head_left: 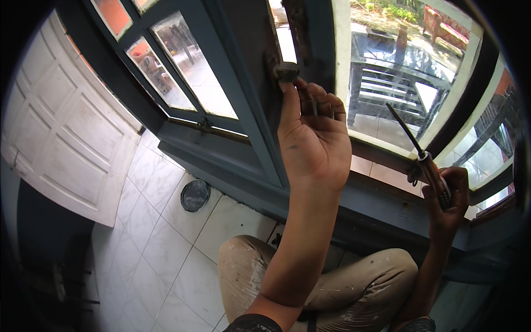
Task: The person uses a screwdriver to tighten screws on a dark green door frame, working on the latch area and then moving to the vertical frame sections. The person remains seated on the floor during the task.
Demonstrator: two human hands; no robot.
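Observation:
My left hand (318,141) is raised to the dark grey window post, palm toward me. Its thumb and index finger pinch a small dull metal fitting (287,72) against the post, beside a narrow gap. What kind of fitting it is, I cannot make out. The other fingers are loosely curled. On the right, my right hand (451,193) grips a screwdriver (434,174) by its orange and black handle. The dark shaft points up and to the left, in front of the glass and apart from the post.
An open glazed window sash (406,72) stands behind the screwdriver, with a metal hook (413,176) low on its frame. Further left are another grey window (193,66) and a white panelled door (72,122). A round dark lid or dish (195,195) lies on the white tiles (160,243).

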